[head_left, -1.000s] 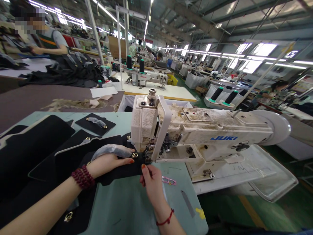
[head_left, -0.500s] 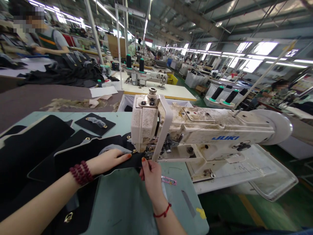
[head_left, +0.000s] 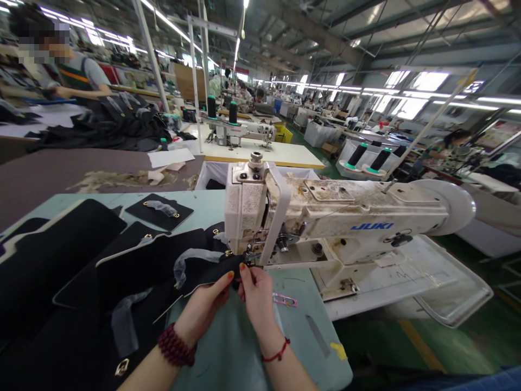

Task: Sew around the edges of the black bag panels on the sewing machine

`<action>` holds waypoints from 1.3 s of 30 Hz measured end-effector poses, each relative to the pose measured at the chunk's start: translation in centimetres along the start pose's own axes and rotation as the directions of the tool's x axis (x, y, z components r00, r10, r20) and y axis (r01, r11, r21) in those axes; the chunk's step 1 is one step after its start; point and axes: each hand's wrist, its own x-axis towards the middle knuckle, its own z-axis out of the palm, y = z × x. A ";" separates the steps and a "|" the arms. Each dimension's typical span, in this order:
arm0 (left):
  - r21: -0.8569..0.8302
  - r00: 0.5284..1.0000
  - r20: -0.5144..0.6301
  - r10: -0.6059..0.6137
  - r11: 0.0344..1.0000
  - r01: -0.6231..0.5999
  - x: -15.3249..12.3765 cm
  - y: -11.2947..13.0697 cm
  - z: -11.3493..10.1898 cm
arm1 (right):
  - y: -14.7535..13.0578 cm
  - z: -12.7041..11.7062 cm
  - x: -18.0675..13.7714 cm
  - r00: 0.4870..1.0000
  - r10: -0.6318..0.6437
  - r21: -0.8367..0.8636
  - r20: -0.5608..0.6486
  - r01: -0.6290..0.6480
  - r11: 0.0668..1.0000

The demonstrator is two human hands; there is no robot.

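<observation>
A black fabric panel (head_left: 158, 255) with a pale edge runs under the head of a white sewing machine (head_left: 317, 201). My left hand (head_left: 207, 304) is closed, its thumb and fingers pinching the panel's near edge just in front of the needle area. Close beside it, my right hand (head_left: 256, 293) also pinches that edge, right by the presser foot. The needle itself is hidden behind the machine's guard. A strip of clear plastic wrap (head_left: 191, 260) with gold hardware lies on the panel. Another gold ring fitting (head_left: 122, 367) shows at the lower left.
A separate black piece (head_left: 158, 213) lies on the green table (head_left: 211, 347). Right of my hands are a pink snap clip (head_left: 285, 300) and a grey metal strip (head_left: 317, 335). A second sewing machine (head_left: 244, 132) stands behind. A co-worker (head_left: 81, 70) works at the far left.
My left hand has moved off the top of the panel, toward me and right, to its near edge beside my right hand. The right hand has stayed almost in place.
</observation>
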 end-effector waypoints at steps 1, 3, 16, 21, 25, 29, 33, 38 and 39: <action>0.009 1.000 -0.017 -0.012 1.000 0.012 0.4 0.2 0.0 | 0.0 -0.1 -0.1 1.000 -0.004 0.009 0.003 0.004 1.000; 0.029 0.999 -0.042 -0.022 0.999 0.024 0.7 0.4 -0.2 | -0.1 -0.2 -0.4 1.000 -0.013 0.034 0.020 0.012 0.999; 0.160 0.995 -0.094 0.038 0.987 -0.023 0.5 1.2 1.2 | -0.3 -0.5 -0.9 0.997 0.071 0.154 0.035 -0.075 0.985; 0.138 0.994 -0.104 0.038 0.990 -0.023 1.2 1.3 1.2 | -0.2 -0.2 -0.4 0.998 0.063 0.124 -0.007 -0.062 0.990; 0.118 0.991 -0.130 0.016 0.993 0.000 1.4 1.2 1.2 | 0.0 0.0 -0.2 0.998 0.048 0.082 -0.030 -0.045 0.996; 0.093 0.988 -0.157 0.014 0.996 0.000 1.5 1.4 1.5 | 0.2 0.3 0.0 0.998 0.028 0.073 -0.056 -0.024 0.997; 0.070 0.986 -0.166 0.012 0.998 0.000 1.8 1.4 1.5 | 0.3 0.6 0.0 0.998 0.014 0.079 -0.067 -0.009 0.997; 0.052 0.985 -0.170 0.032 0.998 -0.023 1.9 1.1 1.6 | -0.3 0.4 -0.3 0.998 0.009 0.096 -0.057 -0.003 0.995; 0.053 0.985 -0.170 0.038 0.998 -0.029 1.9 1.0 1.7 | -0.4 0.2 -0.5 0.999 0.010 0.101 -0.053 -0.005 0.995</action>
